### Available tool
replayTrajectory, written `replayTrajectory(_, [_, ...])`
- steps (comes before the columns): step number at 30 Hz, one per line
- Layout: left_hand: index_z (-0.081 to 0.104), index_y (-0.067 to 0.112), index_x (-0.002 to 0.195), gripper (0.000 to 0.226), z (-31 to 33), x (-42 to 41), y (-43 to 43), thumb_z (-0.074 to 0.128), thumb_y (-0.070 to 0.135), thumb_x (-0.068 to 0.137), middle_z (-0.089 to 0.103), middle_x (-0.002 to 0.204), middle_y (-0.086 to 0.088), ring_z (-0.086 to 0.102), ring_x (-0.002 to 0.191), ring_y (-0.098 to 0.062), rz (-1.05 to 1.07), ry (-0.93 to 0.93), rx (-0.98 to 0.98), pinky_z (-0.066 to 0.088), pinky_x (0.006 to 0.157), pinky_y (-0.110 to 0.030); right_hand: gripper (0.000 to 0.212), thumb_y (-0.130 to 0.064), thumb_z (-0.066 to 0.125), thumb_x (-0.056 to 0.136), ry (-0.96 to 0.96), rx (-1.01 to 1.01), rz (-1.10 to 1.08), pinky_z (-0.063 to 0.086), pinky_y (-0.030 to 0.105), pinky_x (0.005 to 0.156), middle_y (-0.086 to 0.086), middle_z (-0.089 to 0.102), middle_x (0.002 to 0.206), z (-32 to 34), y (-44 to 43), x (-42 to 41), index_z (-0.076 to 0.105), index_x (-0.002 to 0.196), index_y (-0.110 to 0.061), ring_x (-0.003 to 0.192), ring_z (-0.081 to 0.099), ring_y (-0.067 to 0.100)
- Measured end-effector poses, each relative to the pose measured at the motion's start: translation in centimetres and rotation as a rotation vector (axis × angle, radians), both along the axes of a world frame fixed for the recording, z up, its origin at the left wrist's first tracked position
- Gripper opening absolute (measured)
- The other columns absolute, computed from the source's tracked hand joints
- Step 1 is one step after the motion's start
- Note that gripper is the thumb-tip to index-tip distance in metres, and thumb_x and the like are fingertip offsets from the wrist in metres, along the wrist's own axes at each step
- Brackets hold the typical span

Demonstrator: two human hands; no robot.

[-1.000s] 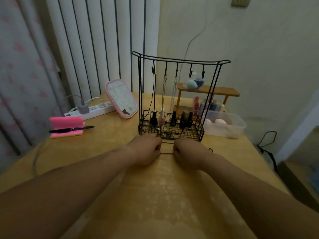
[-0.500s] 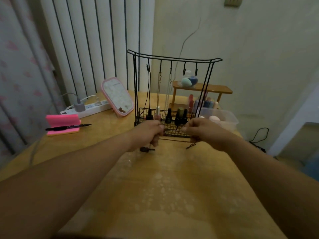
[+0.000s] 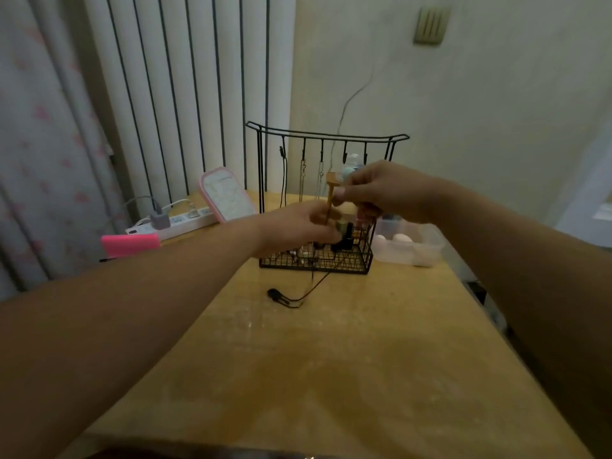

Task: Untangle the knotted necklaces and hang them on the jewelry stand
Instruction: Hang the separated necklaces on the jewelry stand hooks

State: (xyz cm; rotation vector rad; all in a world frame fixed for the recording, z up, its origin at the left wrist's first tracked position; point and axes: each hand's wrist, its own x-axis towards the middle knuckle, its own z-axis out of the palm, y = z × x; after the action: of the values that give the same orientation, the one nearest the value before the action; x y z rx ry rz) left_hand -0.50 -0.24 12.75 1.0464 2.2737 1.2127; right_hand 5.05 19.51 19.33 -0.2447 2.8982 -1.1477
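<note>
A black wire jewelry stand (image 3: 328, 135) with a row of hooks stands at the back of the wooden table (image 3: 331, 359). One black cord (image 3: 283, 173) and two silver chains (image 3: 303, 180) hang from its hooks. My left hand (image 3: 298, 231) is raised in front of the stand's basket and grips a black cord necklace (image 3: 298, 298). The necklace's strands drop to the table and end in a small loop. My right hand (image 3: 381, 192) is higher, just under the hooks, with its fingers pinched together; the cord between the hands is too thin to make out.
Nail polish bottles (image 3: 346, 238) fill the stand's basket. A pink mirror (image 3: 228, 200), a white power strip (image 3: 172, 221) and a pink notepad (image 3: 130, 245) lie to the left. A clear plastic box (image 3: 410, 248) sits to the right, near the table's edge.
Both hands have risen from the table in front of the basket, the right one up to hook height. The black cord necklace has come up with them, and its end now trails on the table.
</note>
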Motion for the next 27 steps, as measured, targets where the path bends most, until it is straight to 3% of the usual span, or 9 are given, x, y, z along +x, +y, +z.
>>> replayTrajectory(2, [0.061,0.019,0.132,0.03,2.4,0.5,0.5,0.062,0.023,0.103,0.069,0.124,-0.003,0.064,0.116,-0.018,-0.031,0.027,0.067,0.047,0.104,-0.038,0.022,-0.032,0.061,0.104,0.025,0.029,0.007,0.054,0.027,0.065,0.003,0.065,0.075,1.2,-0.6,0.0,0.075,0.098,-0.016,0.063,0.06,0.012])
replayTrajectory(5, [0.068,0.008,0.123,0.027,4.6,0.5,0.6,0.053,0.025,0.108,0.075,0.11,-0.014,0.073,0.105,-0.029,-0.008,0.038,0.121,0.053,0.104,-0.049,0.024,-0.033,0.062,0.103,0.067,-0.001,-0.009,0.054,0.028,0.068,0.002,0.067,0.078,2.4,-0.5,0.0,0.073,0.098,-0.013,0.067,0.062,0.013])
replayTrajectory(9, [0.069,0.006,0.113,0.037,6.6,0.0,0.0,0.041,0.03,0.112,0.073,0.082,-0.008,0.075,0.094,-0.032,0.043,0.043,0.126,0.057,0.099,-0.049,0.022,-0.03,0.064,0.102,0.075,-0.099,-0.027,0.055,0.028,0.069,0.001,0.064,0.076,2.7,1.2,0.6,0.071,0.098,-0.01,0.067,0.063,0.012])
replayTrajectory(18, [0.067,0.012,0.108,0.02,11.0,-2.6,0.4,0.052,0.024,0.109,0.077,0.086,-0.01,0.077,0.084,-0.021,0.252,0.27,0.218,0.063,0.087,-0.041,0.017,-0.029,0.066,0.1,0.273,-0.137,-0.213,0.06,0.032,0.082,0.008,0.076,0.096,5.3,2.9,0.0,0.075,0.104,-0.015,0.089,0.072,0.02])
replayTrajectory(24, [0.07,0.012,0.11,0.018,14.6,-3.2,1.7,0.056,0.023,0.107,0.076,0.096,-0.009,0.076,0.09,-0.02,0.261,0.394,0.22,0.062,0.073,-0.022,0.018,-0.026,0.065,0.102,0.368,-0.091,-0.237,0.055,0.025,0.073,0.004,0.074,0.097,8.6,3.0,-1.1,0.073,0.108,-0.012,0.088,0.07,0.014])
replayTrajectory(27, [0.071,0.01,0.111,0.02,15.8,-3.7,2.5,0.056,0.023,0.107,0.076,0.097,-0.008,0.075,0.09,-0.021,0.266,0.45,0.22,0.063,0.073,-0.024,0.016,-0.029,0.064,0.102,0.409,-0.062,-0.262,0.052,0.025,0.072,0.001,0.074,0.097,9.8,3.4,-1.8,0.073,0.107,-0.016,0.089,0.071,0.013])
